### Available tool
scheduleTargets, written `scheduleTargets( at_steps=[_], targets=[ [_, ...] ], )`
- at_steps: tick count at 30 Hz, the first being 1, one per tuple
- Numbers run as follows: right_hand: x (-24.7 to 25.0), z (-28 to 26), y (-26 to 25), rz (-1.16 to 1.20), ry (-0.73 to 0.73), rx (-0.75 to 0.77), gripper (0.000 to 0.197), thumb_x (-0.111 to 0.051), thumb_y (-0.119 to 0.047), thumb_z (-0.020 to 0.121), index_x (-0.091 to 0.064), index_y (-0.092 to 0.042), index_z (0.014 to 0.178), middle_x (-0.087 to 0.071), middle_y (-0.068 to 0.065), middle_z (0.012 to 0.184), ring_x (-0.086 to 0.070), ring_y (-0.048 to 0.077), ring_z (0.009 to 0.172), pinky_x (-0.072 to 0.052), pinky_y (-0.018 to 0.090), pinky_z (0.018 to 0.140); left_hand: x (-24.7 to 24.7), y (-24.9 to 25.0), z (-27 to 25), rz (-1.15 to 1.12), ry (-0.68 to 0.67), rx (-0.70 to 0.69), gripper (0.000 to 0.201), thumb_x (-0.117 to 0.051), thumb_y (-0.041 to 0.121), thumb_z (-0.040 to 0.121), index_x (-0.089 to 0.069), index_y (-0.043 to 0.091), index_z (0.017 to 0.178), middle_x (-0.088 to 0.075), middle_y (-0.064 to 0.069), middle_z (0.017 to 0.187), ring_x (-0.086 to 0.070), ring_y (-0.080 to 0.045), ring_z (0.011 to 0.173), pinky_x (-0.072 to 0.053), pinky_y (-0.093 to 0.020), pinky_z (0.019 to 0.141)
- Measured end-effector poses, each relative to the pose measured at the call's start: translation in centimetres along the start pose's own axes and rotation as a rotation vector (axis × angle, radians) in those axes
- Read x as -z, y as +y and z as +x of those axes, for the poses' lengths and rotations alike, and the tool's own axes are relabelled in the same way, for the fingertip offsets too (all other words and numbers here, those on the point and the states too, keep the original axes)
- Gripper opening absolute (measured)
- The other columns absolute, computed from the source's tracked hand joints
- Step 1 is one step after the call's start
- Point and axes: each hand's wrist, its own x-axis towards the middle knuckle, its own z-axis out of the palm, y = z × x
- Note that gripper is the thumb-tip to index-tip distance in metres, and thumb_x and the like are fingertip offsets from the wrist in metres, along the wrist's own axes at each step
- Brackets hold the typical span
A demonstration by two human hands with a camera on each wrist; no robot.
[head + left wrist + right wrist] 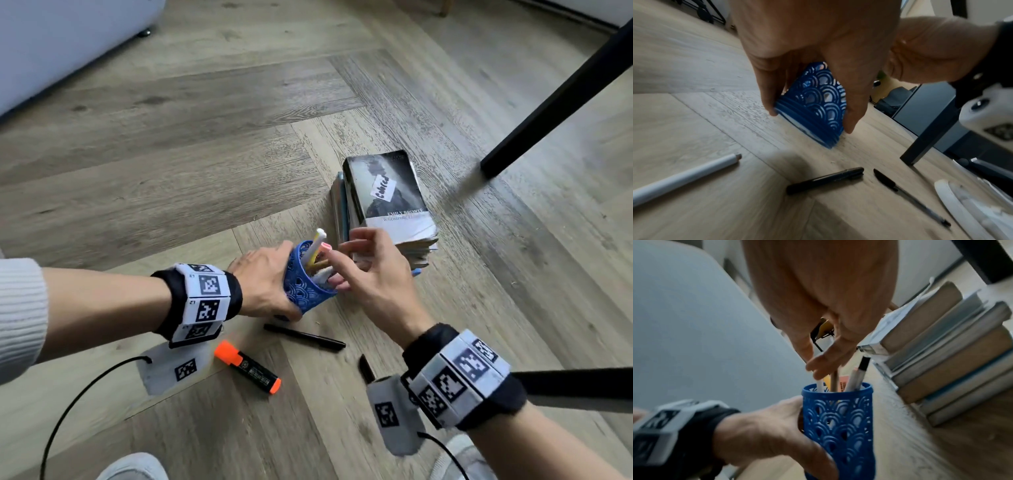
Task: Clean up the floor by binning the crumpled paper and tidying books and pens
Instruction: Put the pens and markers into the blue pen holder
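Here the left hand [263, 281] wraps its fingers and thumb round the blue perforated plastic pen cup [306, 279], which leans off its base on the wooden floor [205, 154], its mouth tipped toward the right hand [371, 274]. That right hand hovers at the cup's rim with fingers loosely spread; its fingertips [819, 368] touch the tops of the pens standing inside, though whether they pinch one I cannot tell. Just beyond the right hand sits the stack of paperback books [388, 205], squared up and close to the cup. Below the left hand lie an orange highlighter [247, 367] and a black capped marker [305, 337]; a black ballpoint pen [910, 197] lies beneath the right wrist, and a white pencil [684, 177] lies further off to the left hand's outer side. No crumpled paper shows. The likely trouble is the tilt: if the left hand eases while the right pushes a pen down, the cup may roll and spill its load. A careless sweep of the right hand could also knock the book stack askew.
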Motion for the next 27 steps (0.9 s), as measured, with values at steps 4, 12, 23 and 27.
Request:
scheduleTargets(
  at_steps=[4,12,23,27],
  targets=[
    [3.1,-1.1,3.1,-0.402,0.142,0.115,0.026,-0.067,-0.040,0.085,-0.055,-0.019,0.095,-0.065,-0.004,0.083,-0.064,0.017,0.067,-0.053,0.036,0.064,0.1,-0.8,0.6,0.005,-0.026,0.097,0.087,-0.076,0.058,0.039,-0.042,0.024,0.112,-0.063,0.001,0.094,-0.060,-0.023,0.086,-0.053,-0.033,0.075],
    [3.1,-5.3,10.5,-1.260,-0.552,-0.066,0.037,-0.044,-0.044,0.096,-0.053,-0.010,0.107,-0.059,0.012,0.112,-0.059,0.032,0.102,-0.044,0.036,0.079,0.8,-1.1,0.5,0.069,0.024,0.170,0.078,-0.080,0.052,0.048,-0.043,0.019,0.108,-0.058,-0.001,0.089,-0.053,-0.023,0.078,-0.043,-0.028,0.066],
    [-0.5,-3.7,9.6,-1.035,-0.454,0.043,0.035,-0.053,-0.041,0.093,-0.036,-0.015,0.107,-0.062,0.011,0.096,-0.060,0.037,0.085,-0.038,0.034,0.064,1.1,-2.4,0.2,-0.010,0.073,0.177,0.086,-0.081,0.050,0.047,-0.042,0.022,0.119,-0.058,0.000,0.088,-0.054,-0.023,0.079,-0.041,-0.026,0.065],
    [-0.2,-2.6,10.1,-1.034,-0.527,0.010,0.026,-0.051,-0.040,0.094,-0.042,-0.016,0.100,-0.061,0.013,0.102,-0.057,0.034,0.089,-0.034,0.032,0.066,0.9,-2.9,-0.1,0.003,0.054,0.194,0.084,-0.080,0.052,0.046,-0.042,0.020,0.114,-0.060,0.000,0.088,-0.057,-0.023,0.079,-0.045,-0.028,0.065]
  ],
)
